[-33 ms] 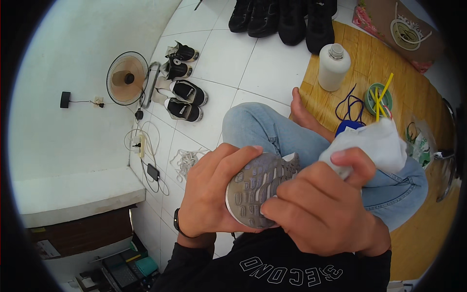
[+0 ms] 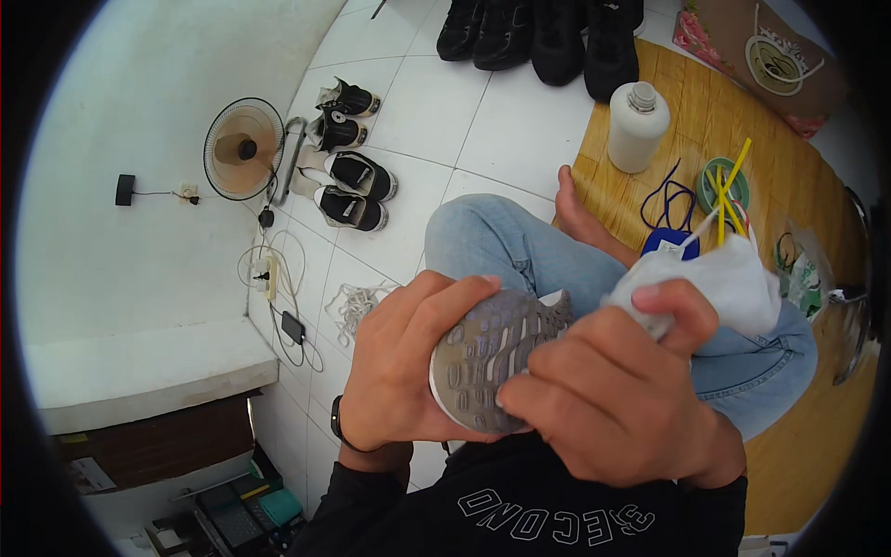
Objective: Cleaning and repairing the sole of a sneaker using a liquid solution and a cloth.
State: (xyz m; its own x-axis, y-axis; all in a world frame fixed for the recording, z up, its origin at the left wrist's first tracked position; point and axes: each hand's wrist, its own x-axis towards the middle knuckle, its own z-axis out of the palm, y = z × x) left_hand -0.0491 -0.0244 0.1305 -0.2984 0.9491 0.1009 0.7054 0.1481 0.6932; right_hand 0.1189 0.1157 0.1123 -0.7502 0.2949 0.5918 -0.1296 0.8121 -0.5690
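My left hand (image 2: pixel 399 371) grips a shoe (image 2: pixel 487 357) from the left side and holds it over my lap. Its grey treaded sole is turned up toward me. My right hand (image 2: pixel 613 390) lies across the right part of the shoe with its fingers closed on a crumpled white cloth (image 2: pixel 733 278). The cloth bunches out past my thumb at the shoe's far end. The shoe's upper is hidden under both hands. I sit cross-legged in blue jeans (image 2: pixel 520 246), one bare foot (image 2: pixel 580 209) on the floor.
A white plastic bottle (image 2: pixel 637 125) stands on the wooden mat (image 2: pixel 807 464), near a round tin with yellow sticks (image 2: pixel 724 186). Black shoes (image 2: pixel 548 32) line the far tiles. Black-and-white sneakers (image 2: pixel 348 190), a fan (image 2: pixel 243 148), a power strip (image 2: pixel 271 278) and loose white laces (image 2: pixel 353 302) lie left.
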